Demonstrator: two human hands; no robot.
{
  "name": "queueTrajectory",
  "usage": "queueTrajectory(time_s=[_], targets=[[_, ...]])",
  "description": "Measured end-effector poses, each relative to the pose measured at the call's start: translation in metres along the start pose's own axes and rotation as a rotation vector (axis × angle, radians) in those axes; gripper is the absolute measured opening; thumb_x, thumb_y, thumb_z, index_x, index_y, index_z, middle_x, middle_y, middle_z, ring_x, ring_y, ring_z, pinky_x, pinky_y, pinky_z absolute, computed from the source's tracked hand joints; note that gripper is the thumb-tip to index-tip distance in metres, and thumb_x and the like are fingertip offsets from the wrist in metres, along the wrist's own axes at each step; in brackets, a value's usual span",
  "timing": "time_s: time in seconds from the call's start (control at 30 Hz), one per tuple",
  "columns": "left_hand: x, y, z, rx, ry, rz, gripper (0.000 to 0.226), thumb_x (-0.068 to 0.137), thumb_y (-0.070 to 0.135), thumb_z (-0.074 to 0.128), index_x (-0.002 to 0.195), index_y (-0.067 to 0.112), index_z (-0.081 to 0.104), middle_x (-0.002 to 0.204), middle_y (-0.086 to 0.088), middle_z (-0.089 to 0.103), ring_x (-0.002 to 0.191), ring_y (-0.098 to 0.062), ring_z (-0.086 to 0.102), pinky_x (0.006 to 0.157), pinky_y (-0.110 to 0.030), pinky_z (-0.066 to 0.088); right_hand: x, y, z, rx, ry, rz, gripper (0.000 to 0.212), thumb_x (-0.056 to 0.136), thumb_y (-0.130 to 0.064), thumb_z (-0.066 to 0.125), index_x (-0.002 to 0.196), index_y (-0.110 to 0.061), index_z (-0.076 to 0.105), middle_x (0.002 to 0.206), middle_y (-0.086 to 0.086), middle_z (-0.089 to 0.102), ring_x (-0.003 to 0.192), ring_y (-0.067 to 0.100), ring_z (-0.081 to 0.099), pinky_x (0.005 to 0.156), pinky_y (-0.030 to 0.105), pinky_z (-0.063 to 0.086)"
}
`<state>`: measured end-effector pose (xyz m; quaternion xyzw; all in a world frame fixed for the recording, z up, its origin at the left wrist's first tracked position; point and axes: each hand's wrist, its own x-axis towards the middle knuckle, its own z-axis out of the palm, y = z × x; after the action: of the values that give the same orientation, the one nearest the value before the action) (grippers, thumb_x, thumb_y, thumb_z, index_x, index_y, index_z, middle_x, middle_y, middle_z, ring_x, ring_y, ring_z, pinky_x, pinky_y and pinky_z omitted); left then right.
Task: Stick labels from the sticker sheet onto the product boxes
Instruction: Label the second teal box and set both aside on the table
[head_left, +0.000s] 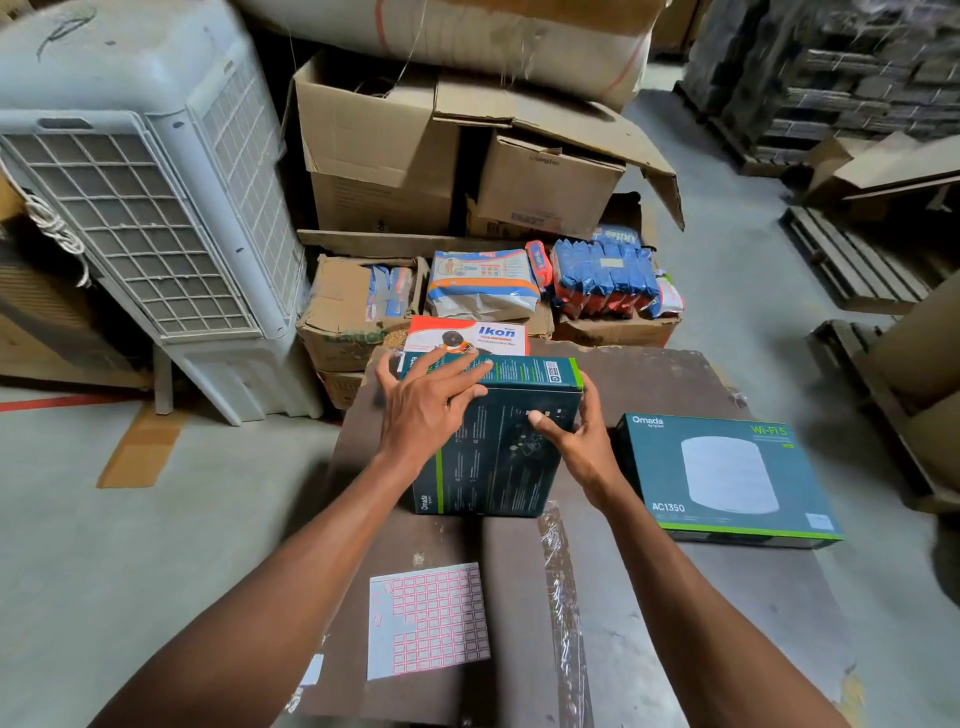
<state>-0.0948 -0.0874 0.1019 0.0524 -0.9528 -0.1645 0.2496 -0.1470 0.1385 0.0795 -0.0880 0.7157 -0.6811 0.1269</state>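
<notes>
1. Lying nearest on the brown work surface (675, 597) is the sticker sheet (427, 621), a grid of small pink-bordered labels, some cells at its left and lower left already bare.
2. Beyond it, both hands are on a dark teal box (498, 452) tipped up on its near edge; "Omada" reads along its lower left corner, and a QR code sits on the top side.
3. The left hand (423, 410) lies over the box's upper left corner, fingers spread wide and straight across the top edge.
4. The right hand (574, 441) grips the box's right side, thumb pressed on the printed face, fingers curled round behind.
5. Just right, apart from it, a second box (727, 478) lies flat, reading "Omada", "Wi-Fi 5" and "AC1350".
6. Behind the held box stands a white and orange box (467, 335) marked "Ikon".
7. Farther back sit worn cartons (374, 156), blue packets (602, 278) and, left, a white air cooler (156, 208).
</notes>
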Motion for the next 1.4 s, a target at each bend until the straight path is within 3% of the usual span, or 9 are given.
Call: queueTrajectory(time_s=[0.27, 0.33, 0.4, 0.5, 0.57, 0.7, 0.87, 1.23, 1.4], targets=[[-0.002, -0.003, -0.001, 0.017, 0.022, 0.072, 0.042, 0.09, 0.039, 0.071, 0.13, 0.048, 0.062, 0.134, 0.018, 0.063, 0.133, -0.023, 0.056, 0.115, -0.069, 0.014, -0.006, 0.008, -0.002, -0.031, 0.038, 0.014, 0.075, 0.089, -0.03, 0.078, 0.151, -0.035, 0.035, 0.146, -0.002, 0.052, 0.122, 0.02, 0.064, 0.071, 0.018, 0.058], [-0.003, -0.001, 0.0, 0.02, 0.034, 0.072, 0.043, 0.089, 0.036, 0.072, 0.13, 0.048, 0.062, 0.133, 0.018, 0.064, 0.133, -0.022, 0.056, 0.115, -0.069, 0.014, -0.007, 0.005, 0.001, -0.115, 0.08, -0.064, 0.08, 0.089, -0.034, 0.079, 0.152, -0.041, 0.031, 0.152, -0.008, 0.046, 0.136, 0.023, 0.053, 0.089, 0.027, 0.058], [-0.003, -0.001, 0.002, 0.019, 0.043, 0.063, 0.043, 0.089, 0.035, 0.072, 0.13, 0.048, 0.063, 0.133, 0.019, 0.063, 0.133, -0.021, 0.056, 0.115, -0.067, 0.014, -0.006, -0.001, 0.003, -0.278, 0.169, -0.26, 0.086, 0.089, -0.038, 0.077, 0.157, -0.041, 0.026, 0.162, -0.016, 0.031, 0.148, 0.014, 0.036, 0.113, 0.041, 0.043], [-0.003, -0.003, 0.005, 0.045, 0.045, 0.056, 0.044, 0.09, 0.037, 0.072, 0.131, 0.049, 0.062, 0.134, 0.022, 0.062, 0.133, -0.018, 0.056, 0.115, -0.064, 0.016, 0.005, -0.011, 0.009, -0.537, 0.151, -0.528, 0.061, 0.095, -0.035, 0.07, 0.152, -0.03, 0.047, 0.165, -0.01, 0.029, 0.154, 0.021, 0.024, 0.119, 0.051, 0.035], [-0.003, -0.003, 0.006, 0.047, 0.046, 0.065, 0.044, 0.09, 0.038, 0.072, 0.131, 0.049, 0.061, 0.134, 0.022, 0.062, 0.133, -0.018, 0.055, 0.114, -0.064, 0.02, 0.01, -0.013, 0.013, -0.7, 0.117, -0.577, 0.048, 0.097, -0.035, 0.068, 0.144, -0.031, 0.058, 0.161, -0.005, 0.039, 0.155, 0.03, 0.022, 0.117, 0.057, 0.034], [-0.003, -0.004, 0.006, 0.018, 0.078, 0.085, 0.045, 0.088, 0.036, 0.074, 0.13, 0.046, 0.063, 0.133, 0.019, 0.064, 0.131, -0.02, 0.057, 0.109, -0.063, 0.03, 0.015, -0.01, 0.015, -0.777, 0.171, -0.586, 0.042, 0.093, -0.025, 0.073, 0.134, -0.031, 0.067, 0.146, -0.005, 0.058, 0.15, 0.035, 0.031, 0.111, 0.044, 0.039], [-0.003, -0.003, 0.007, 0.005, 0.109, 0.105, 0.043, 0.088, 0.034, 0.073, 0.13, 0.043, 0.065, 0.131, 0.016, 0.066, 0.13, -0.022, 0.058, 0.11, -0.056, 0.031, 0.014, -0.011, 0.02, -0.717, 0.202, -0.538, 0.039, 0.092, -0.016, 0.075, 0.129, -0.03, 0.071, 0.142, -0.008, 0.061, 0.151, 0.03, 0.03, 0.113, 0.034, 0.033], [-0.01, -0.009, 0.011, 0.029, 0.104, 0.191, 0.062, 0.085, 0.014, 0.078, 0.139, 0.036, 0.059, 0.139, 0.014, 0.061, 0.134, -0.019, 0.054, 0.113, -0.054, 0.031, 0.009, -0.007, 0.012, -1.028, 0.248, -0.669, 0.046, 0.092, -0.029, 0.071, 0.137, -0.038, 0.064, 0.145, -0.008, 0.059, 0.151, 0.031, 0.031, 0.103, 0.046, 0.033], [-0.009, -0.021, 0.009, -0.105, 0.06, 0.209, 0.05, 0.092, 0.024, 0.073, 0.14, 0.029, 0.06, 0.141, 0.009, 0.059, 0.14, -0.015, 0.049, 0.114, -0.049, 0.036, 0.009, -0.005, 0.009, -1.006, 0.206, -0.66, 0.046, 0.094, -0.036, 0.07, 0.14, -0.034, 0.061, 0.146, -0.006, 0.058, 0.142, 0.026, 0.043, 0.105, 0.045, 0.039]])
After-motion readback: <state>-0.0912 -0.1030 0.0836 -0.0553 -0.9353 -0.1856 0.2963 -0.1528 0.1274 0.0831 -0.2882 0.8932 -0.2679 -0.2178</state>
